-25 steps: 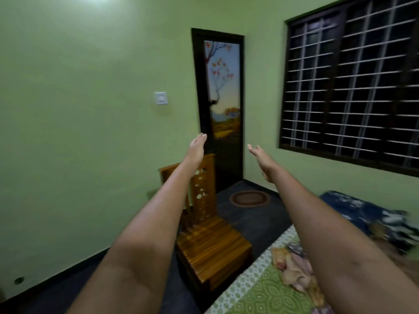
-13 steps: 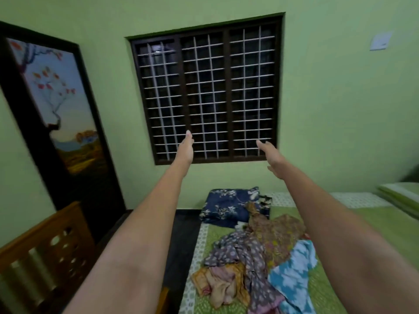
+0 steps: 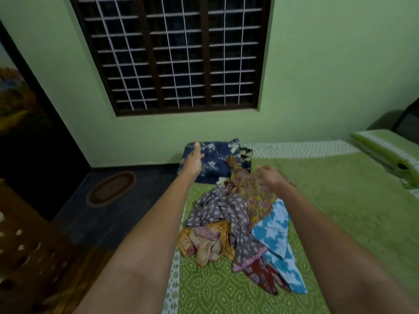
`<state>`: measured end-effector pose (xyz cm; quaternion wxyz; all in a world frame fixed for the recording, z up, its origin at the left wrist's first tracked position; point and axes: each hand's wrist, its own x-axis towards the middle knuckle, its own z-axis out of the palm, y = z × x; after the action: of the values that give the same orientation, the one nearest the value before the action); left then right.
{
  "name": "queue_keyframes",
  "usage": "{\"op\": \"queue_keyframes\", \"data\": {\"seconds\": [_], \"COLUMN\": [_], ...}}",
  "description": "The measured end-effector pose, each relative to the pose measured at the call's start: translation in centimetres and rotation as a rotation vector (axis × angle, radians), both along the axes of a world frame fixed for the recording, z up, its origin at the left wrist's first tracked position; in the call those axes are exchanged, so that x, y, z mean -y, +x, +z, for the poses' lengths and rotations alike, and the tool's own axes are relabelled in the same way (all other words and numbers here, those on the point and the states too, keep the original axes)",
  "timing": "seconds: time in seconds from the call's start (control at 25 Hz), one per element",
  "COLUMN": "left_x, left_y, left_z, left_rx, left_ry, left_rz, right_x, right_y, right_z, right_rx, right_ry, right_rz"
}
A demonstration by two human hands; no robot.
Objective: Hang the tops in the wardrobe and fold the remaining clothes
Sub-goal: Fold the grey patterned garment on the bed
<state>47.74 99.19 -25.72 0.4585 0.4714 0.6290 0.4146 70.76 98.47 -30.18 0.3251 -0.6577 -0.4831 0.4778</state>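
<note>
Neither grip holds anything. My left hand [image 3: 192, 163] is stretched out with straight fingers, above the navy floral pillow [image 3: 215, 159] at the bed's far left corner. My right hand [image 3: 268, 179] hangs over the far end of the clothes pile [image 3: 240, 223]; it is blurred, but the fingers look loosely spread and I see no cloth between them.

The pile lies on the green bedspread [image 3: 340, 211] along the bed's left edge, running from just in front of the pillow toward me. On top at the far end is a mustard-patterned garment [image 3: 251, 191]; beside it is a grey spotted piece [image 3: 226, 211], with an orange and pink one [image 3: 204, 241] at the left edge, a blue and white cloth [image 3: 276, 241] on the right, and a dark red piece [image 3: 263, 275] nearest me.

As I judge it, the step is picking the first garment. The pieces overlap, so I would take the mustard one, which lies uppermost under my right hand, pinch it at a single layer near its far end and lift slowly, letting the others slide off. Then I'd shake it out over the bare bedspread to the right to see whether it is a top. No wardrobe is in view.
</note>
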Motion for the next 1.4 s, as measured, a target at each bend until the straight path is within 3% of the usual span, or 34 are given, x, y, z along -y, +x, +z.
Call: {"op": "queue_keyframes", "data": {"seconds": [0.24, 0.4, 0.56, 0.64, 0.76, 0.84, 0.88, 0.96, 1.04, 1.08, 1.24, 1.4], "left_x": [-3.7, -4.9, -5.8, -6.1, -6.6, -7.4, -8.0, -9.2, -9.9, -10.1, -7.9, -4.9], "left_y": [2.0, 3.7, 4.1, 4.0, 3.6, 3.5, 3.8, 4.6, 5.4, 5.5, 5.6, 4.9], "left_z": [-23.2, -38.2, -48.1, -50.2, -49.6, -46.7, -44.9, -40.5, -36.1, -33.8, -25.8, -24.1], "left_rx": [-0.276, -0.529, -0.716, -0.744, -0.667, -0.708, -0.766, -0.807, -0.776, -0.784, -0.878, -0.858], "left_ry": [-0.293, -0.366, -0.426, -0.439, -0.449, -0.388, -0.318, -0.179, -0.165, -0.189, -0.221, -0.179], "left_rz": [-0.214, -0.400, -0.668, -0.701, -0.623, -0.545, -0.522, -0.514, -0.605, -0.655, -0.595, -0.456], "right_x": [-3.0, -5.8, -9.3, -10.4, -10.8, -11.0, -11.2, -11.5, -11.5, -11.5, -9.4, -7.1], "right_y": [0.4, 0.6, -1.5, -2.8, -3.7, -3.5, -3.4, -3.0, -2.7, -2.5, -1.6, -0.8], "right_z": [-20.2, -32.8, -41.4, -43.7, -43.9, -41.9, -40.2, -35.7, -29.9, -26.8, -18.9, -20.9], "right_rx": [0.199, 0.333, 0.415, 0.543, 0.827, 0.795, 0.688, 0.294, -0.099, -0.166, 0.009, 0.186], "right_ry": [-0.371, -0.435, -0.392, -0.371, -0.272, -0.169, -0.120, -0.058, -0.119, -0.147, -0.284, -0.417], "right_rz": [0.019, 0.125, 0.207, 0.227, 0.200, 0.166, 0.192, 0.254, 0.197, 0.160, 0.149, 0.144]}}
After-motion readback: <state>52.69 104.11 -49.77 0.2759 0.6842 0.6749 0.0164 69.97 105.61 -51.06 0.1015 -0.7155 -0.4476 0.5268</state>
